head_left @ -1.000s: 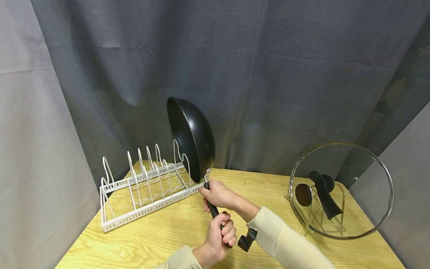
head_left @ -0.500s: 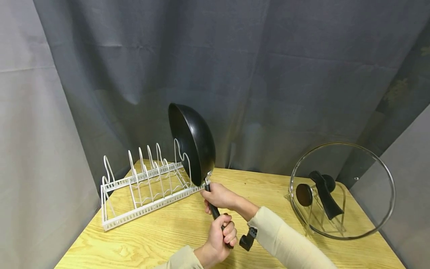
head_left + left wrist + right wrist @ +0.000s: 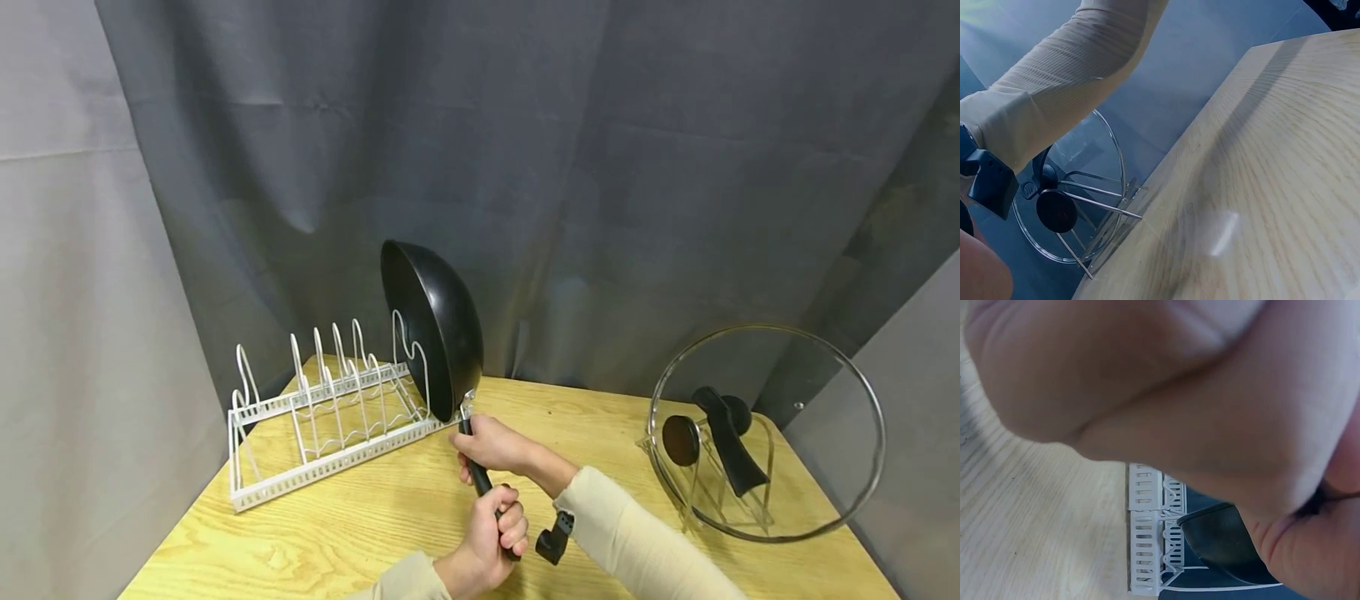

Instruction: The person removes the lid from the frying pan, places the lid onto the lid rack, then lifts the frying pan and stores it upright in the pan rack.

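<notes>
A black wok (image 3: 453,325) stands on its edge at the right end of a white wire pan rack (image 3: 330,463), its open side facing left. Its dark handle (image 3: 478,477) slants down toward the front of the table. My right hand (image 3: 495,444) grips the handle near the metal joint. Lower down, around the handle's end, the fingers of my left hand (image 3: 489,533) are curled. In the right wrist view my right hand (image 3: 1166,394) fills the upper part, with the wok (image 3: 1225,544) and the rack (image 3: 1142,550) partly visible behind it.
On the right of the wooden table (image 3: 322,542), a glass lid (image 3: 873,450) with a metal rim leans upright in a wire stand (image 3: 690,492). A black device (image 3: 553,537) hangs at my right sleeve. Grey curtains (image 3: 480,167) close off the back and sides.
The wok has sunk lower by the right end of the rack. Both hands keep their grip on the handle, my right hand slightly lower in view.
</notes>
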A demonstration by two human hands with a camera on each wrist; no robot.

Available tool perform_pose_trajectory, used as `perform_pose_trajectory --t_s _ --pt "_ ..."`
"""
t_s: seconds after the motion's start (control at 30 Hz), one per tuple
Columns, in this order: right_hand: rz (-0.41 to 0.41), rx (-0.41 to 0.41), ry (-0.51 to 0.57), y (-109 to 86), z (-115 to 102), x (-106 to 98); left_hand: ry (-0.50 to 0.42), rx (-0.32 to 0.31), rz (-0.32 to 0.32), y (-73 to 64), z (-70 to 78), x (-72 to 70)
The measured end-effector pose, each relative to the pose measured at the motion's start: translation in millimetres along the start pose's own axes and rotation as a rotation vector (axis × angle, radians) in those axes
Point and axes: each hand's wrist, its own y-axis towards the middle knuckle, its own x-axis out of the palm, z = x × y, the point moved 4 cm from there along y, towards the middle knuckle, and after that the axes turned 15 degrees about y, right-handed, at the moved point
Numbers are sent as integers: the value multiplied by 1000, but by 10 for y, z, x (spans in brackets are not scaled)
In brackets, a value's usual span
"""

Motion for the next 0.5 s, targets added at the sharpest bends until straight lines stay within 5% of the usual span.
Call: perform_pose_trajectory --t_s 0.5 --pt "-11 20 28 60 100 10 19 -30 59 41 -59 -64"
